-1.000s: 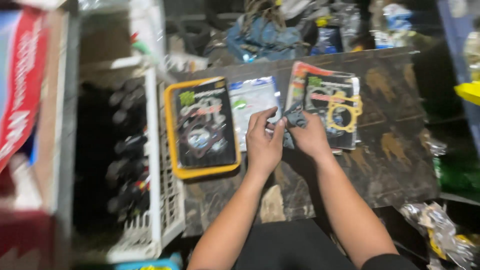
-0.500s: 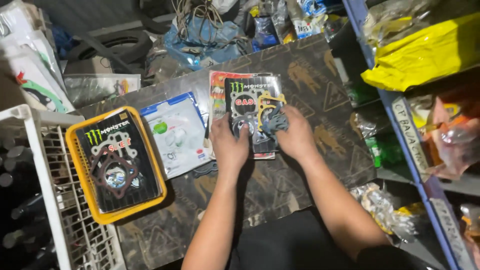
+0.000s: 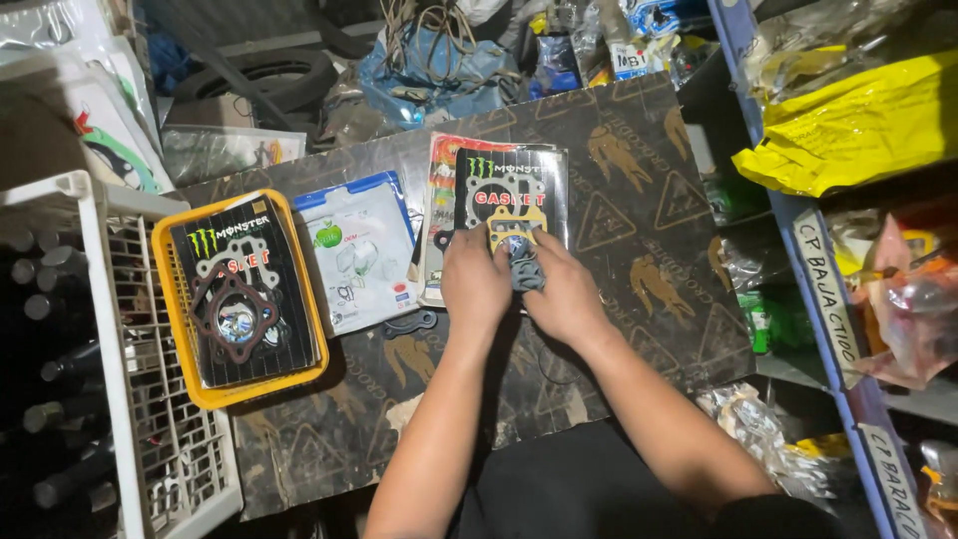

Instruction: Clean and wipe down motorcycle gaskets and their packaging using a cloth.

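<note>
- Gasket pack point(image 3: 511, 195) under my hands: glossy clear plastic film over a printed black card.
- Small grey piece point(image 3: 526, 271) between my left hand point(image 3: 477, 284) and right hand point(image 3: 564, 294): looks matt; material I cannot tell.
- Work board point(image 3: 639, 220): dark, matt, scuffed sheet with worn printed marks.
- Yellow tray point(image 3: 170, 289): smooth plastic.
- White crate point(image 3: 110, 329): plastic lattice, dull.
- Yellow bag point(image 3: 848, 130) on the shelf: shiny, crinkled plastic.
</note>
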